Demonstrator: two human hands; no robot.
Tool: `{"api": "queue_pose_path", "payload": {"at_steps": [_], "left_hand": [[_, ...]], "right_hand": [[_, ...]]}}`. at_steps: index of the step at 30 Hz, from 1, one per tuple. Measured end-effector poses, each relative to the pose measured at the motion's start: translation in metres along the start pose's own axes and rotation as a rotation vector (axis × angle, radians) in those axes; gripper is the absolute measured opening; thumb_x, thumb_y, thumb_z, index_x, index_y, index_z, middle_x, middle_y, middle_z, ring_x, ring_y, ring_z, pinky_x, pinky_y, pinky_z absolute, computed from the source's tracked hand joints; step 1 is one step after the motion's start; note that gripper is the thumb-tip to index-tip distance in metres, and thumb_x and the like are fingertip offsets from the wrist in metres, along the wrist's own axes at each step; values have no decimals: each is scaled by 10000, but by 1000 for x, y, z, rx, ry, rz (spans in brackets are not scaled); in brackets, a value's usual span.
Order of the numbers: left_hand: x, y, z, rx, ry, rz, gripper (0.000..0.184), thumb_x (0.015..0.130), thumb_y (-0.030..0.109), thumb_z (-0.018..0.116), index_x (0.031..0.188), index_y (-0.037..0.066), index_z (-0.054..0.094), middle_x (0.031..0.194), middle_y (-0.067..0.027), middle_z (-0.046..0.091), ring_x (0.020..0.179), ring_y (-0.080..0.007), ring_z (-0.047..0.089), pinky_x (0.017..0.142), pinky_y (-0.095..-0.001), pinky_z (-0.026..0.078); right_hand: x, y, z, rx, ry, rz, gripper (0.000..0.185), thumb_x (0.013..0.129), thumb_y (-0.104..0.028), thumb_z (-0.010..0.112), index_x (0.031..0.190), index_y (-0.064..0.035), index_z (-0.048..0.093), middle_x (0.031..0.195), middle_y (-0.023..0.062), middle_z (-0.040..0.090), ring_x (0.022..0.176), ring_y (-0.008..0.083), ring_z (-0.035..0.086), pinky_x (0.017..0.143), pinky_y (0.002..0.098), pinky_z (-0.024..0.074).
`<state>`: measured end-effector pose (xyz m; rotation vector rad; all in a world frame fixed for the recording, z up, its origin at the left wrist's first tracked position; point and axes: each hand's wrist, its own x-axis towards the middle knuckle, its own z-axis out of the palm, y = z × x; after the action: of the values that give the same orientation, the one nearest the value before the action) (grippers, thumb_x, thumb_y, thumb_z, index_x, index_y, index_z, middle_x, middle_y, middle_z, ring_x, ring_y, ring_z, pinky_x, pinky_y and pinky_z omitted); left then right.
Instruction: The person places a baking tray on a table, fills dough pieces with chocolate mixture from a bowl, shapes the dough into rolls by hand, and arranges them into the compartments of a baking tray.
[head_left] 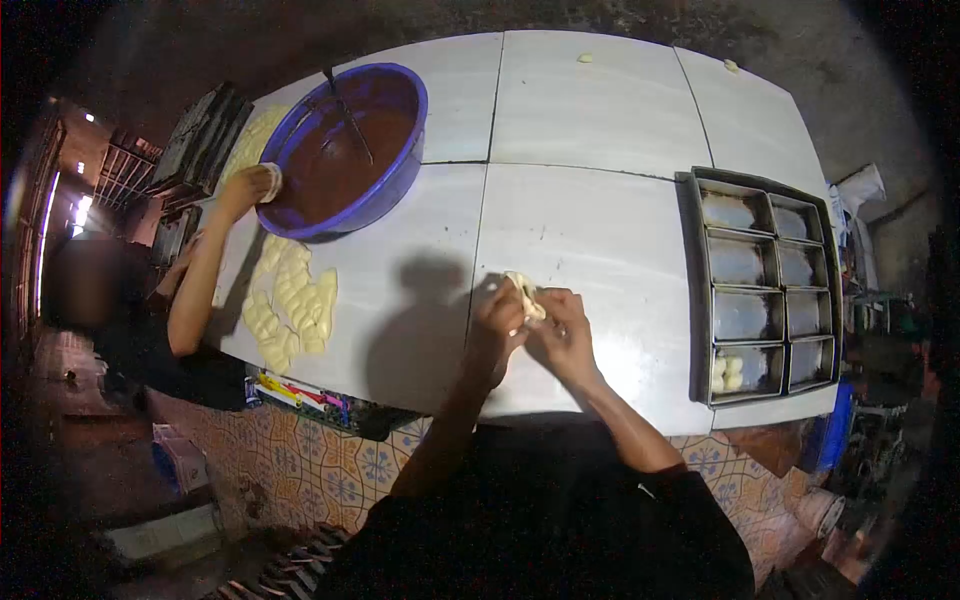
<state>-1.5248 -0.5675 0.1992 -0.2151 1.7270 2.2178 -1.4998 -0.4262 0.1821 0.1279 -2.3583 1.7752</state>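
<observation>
A piece of pale dough (526, 297) is pinched between my two hands above the near middle of the white table. My left hand (496, 318) closes on its left side, fingers curled. My right hand (562, 330) grips the right side, its fingers bent inward. The dough looks stretched and folded, and part of it is hidden by the fingers. To the right lies a dark metal baking tin (709, 300) split into several compartments. In its near left compartment sit a few dough balls (728, 374). Several shaped dough pieces (290, 300) lie in rows at the table's left.
A purple-blue basin (424, 130) of brown filling (340, 165) stands at the back left, with a dark thin utensil (350, 125) in it. A co-worker's hand (250, 190) is at its left rim. Dough scraps (585, 58) lie at the table's far side. Dark stacked trays (200, 135) stand left.
</observation>
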Motion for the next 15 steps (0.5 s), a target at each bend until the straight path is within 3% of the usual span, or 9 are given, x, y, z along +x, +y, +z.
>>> {"api": "queue_pose_path", "payload": {"at_steps": [2, 4, 5, 7, 10, 13, 15], "left_hand": [[-7, -12, -3, 315, -102, 265, 366, 867, 149, 640, 1158, -53, 547, 1172, -186, 531, 1009, -257, 601, 794, -344, 523], [-16, -8, 2, 473, -161, 279, 298, 855, 61, 635, 1107, -84, 570, 1088, -178, 568, 952, -241, 624, 769, -322, 547], [-20, -8, 6, 441, -133, 313, 288, 861, 69, 631, 1094, -91, 575, 1046, -171, 578, 938, -233, 625, 767, -321, 555], [-31, -15, 15, 379, -76, 371, 274, 872, 84, 621, 1067, -105, 585, 963, -157, 599, 910, -216, 629, 763, -319, 570], [-33, -23, 18, 204, -103, 193, 229, 884, 115, 624, 976, -93, 599, 916, -130, 585, 879, -197, 627, 757, -328, 576], [-37, -34, 16, 79, -65, -24, 260, 885, 183, 643, 993, -34, 549, 962, -106, 564, 825, -181, 614, 762, -323, 564], [-50, -29, 25, 4, 3, -145, 284, 880, 203, 652, 1031, -3, 528, 990, -99, 560, 813, -174, 604, 758, -315, 554]], "right_hand": [[-8, 4, -9, -90, -59, -148, 227, 829, -113, 615, 1045, -48, 648, 1098, 120, 543, 1009, 279, 495, 846, 376, 445], [-13, 7, -18, -54, -57, -244, 216, 830, -85, 597, 1030, -18, 644, 1128, 131, 531, 1052, 273, 512, 857, 368, 451], [-15, 1, -20, 202, -35, -92, 205, 834, -91, 605, 1013, -1, 646, 1122, 139, 535, 1020, 243, 546, 839, 340, 466], [-17, 3, -22, 310, 159, -53, 200, 838, -107, 618, 997, 10, 647, 1114, 145, 548, 1011, 228, 567, 823, 312, 476], [-17, -19, -32, 392, 48, -19, 197, 838, -119, 632, 981, 17, 646, 1096, 142, 573, 1019, 232, 575, 820, 320, 479], [-34, -19, -35, 134, -109, -109, 189, 875, -134, 598, 979, 15, 654, 1029, 130, 617, 954, 224, 608, 790, 311, 490], [-40, -23, -38, 193, -69, 51, 226, 917, -171, 554, 987, 18, 658, 929, 105, 652, 862, 205, 631, 753, 304, 500]]}}
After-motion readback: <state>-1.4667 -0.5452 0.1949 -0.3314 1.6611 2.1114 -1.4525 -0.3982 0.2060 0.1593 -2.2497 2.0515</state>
